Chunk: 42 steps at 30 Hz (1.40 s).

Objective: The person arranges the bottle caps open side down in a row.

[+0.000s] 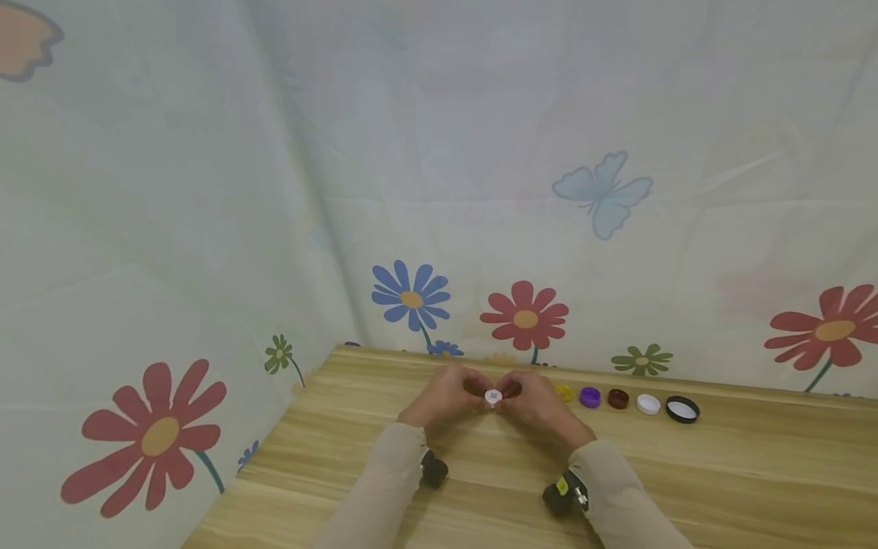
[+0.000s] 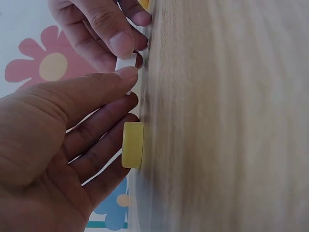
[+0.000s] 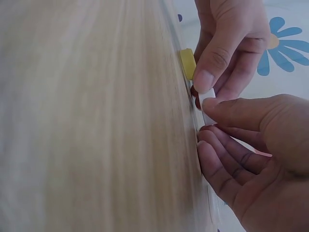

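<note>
Between both hands is a small round white cap [image 1: 493, 396] with a greyish square mark on its top. My left hand [image 1: 446, 396] pinches its left side between thumb and fingers; my right hand [image 1: 533, 400] pinches the right side the same way. In both wrist views, the thumbs lie on the near face of the white cap [image 2: 126, 62], close to the tabletop. A yellow cap [image 2: 133, 145] stands on the table by the left hand's lower fingers; the left hand hides it in the head view.
Right of the right hand, a row of caps runs along the table's back: yellow [image 1: 564, 393], purple [image 1: 591, 397], dark red-brown [image 1: 619, 399], white [image 1: 648, 404], and a larger black ring-like lid [image 1: 682, 409] with a white inside. A flower-printed curtain [image 1: 466, 229] hangs behind the wooden table [image 1: 494, 503].
</note>
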{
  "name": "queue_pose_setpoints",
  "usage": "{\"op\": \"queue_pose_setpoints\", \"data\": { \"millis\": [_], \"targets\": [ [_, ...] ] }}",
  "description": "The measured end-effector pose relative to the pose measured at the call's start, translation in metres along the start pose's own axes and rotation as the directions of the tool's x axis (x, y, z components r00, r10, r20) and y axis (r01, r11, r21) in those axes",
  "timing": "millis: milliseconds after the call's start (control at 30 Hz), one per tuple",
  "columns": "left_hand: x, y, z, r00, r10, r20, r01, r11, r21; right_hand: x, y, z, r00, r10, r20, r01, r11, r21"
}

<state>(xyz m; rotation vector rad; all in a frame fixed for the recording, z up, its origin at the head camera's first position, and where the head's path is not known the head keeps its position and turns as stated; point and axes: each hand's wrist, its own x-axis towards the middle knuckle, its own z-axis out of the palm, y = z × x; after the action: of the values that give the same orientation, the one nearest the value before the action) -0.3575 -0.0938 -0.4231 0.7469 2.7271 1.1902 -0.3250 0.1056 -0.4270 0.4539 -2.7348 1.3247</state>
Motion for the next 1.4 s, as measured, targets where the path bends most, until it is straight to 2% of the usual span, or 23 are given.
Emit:
{"op": "queue_pose_setpoints", "data": {
  "millis": [100,433,833,1000,1200,1400],
  "targets": [
    [0.001,0.001,0.001,1.000,-0.002,-0.003,0.002,1.000,0.015,0.001,0.000,0.000,1.000,-0.006,0.001,0.006,1.000,-0.010],
    [0.004,0.003,0.002,0.999,0.050,-0.010,-0.049,0.995,0.083,0.003,0.002,0.000,1.000,-0.013,-0.006,0.012,0.999,-0.035],
    [0.006,0.006,0.001,1.000,0.031,-0.005,-0.030,0.992,0.119,0.002,0.000,0.000,1.000,-0.018,-0.017,0.018,0.999,-0.040],
    [0.004,0.007,0.001,1.000,0.027,-0.004,-0.026,0.993,0.115,0.002,0.000,0.002,1.000,-0.015,-0.022,0.015,0.999,-0.028],
    [0.003,0.006,0.001,1.000,0.007,-0.005,-0.006,0.995,0.095,-0.003,-0.001,0.000,0.998,-0.054,-0.032,0.053,0.999,-0.010],
    [0.005,0.009,0.002,1.000,0.021,-0.020,-0.020,0.998,0.061,-0.008,0.003,-0.005,0.995,-0.040,-0.096,0.040,0.999,-0.004]
  ]
}}
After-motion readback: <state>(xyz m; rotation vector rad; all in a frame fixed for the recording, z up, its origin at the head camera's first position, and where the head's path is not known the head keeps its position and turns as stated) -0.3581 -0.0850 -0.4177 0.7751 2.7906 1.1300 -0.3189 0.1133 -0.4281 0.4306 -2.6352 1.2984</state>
